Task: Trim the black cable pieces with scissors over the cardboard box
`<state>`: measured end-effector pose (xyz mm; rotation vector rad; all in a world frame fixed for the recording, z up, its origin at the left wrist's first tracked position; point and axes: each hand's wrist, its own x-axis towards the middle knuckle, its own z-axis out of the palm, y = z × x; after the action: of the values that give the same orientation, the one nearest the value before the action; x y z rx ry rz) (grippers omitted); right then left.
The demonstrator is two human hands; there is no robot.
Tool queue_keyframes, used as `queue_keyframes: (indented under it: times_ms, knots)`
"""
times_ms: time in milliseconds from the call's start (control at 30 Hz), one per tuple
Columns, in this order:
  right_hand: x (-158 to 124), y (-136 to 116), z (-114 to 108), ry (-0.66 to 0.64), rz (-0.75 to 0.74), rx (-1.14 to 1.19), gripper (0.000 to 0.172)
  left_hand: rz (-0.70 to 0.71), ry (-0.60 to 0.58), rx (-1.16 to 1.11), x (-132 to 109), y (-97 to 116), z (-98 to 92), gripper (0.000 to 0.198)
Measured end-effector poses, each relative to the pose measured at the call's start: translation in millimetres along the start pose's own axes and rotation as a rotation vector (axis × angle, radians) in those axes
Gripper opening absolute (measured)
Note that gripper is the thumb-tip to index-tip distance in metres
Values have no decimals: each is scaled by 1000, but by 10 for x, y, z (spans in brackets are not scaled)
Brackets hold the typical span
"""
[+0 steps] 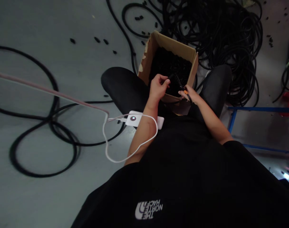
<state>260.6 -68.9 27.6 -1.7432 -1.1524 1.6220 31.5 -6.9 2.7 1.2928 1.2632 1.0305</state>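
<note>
Over a cardboard box (193, 68) between my knees, my left hand (158, 86) is closed, thumb and fingers pinching a short black rubber-like piece (171, 77). Whether that piece is loose or the end of a longer hose, I cannot tell. My right hand (191, 94) grips a scissors-like tool with orange-and-black handles (186, 92). Its dark jaws point up and left, close to the black piece, and blend into the dark background. Many small black pieces (169, 61) fill the box.
A large tangle of black hose (218, 41) lies beyond the box. Loose hose loops (43, 174) spread over the floor at left, with small black pieces (97, 40) scattered about. A white power bank (132, 118) with a white cable lies by my left forearm. A blue metal frame (260, 109) stands right.
</note>
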Motion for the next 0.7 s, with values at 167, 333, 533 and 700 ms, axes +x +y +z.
queue_keyframes:
  times_ms: [167,333,533,700]
  knots:
    - [-14,-23,18,13,-58,-93,58,4,-103,-2,-34,0,31,66]
    - [15,33,36,26,-37,-92,62,-18,-170,9,-60,-31,80,57]
    - [36,51,38,37,-35,-99,81,-38,-170,33,-56,-118,93,42]
    - [54,36,35,-7,-53,-114,80,-32,-189,46,-31,-158,61,37]
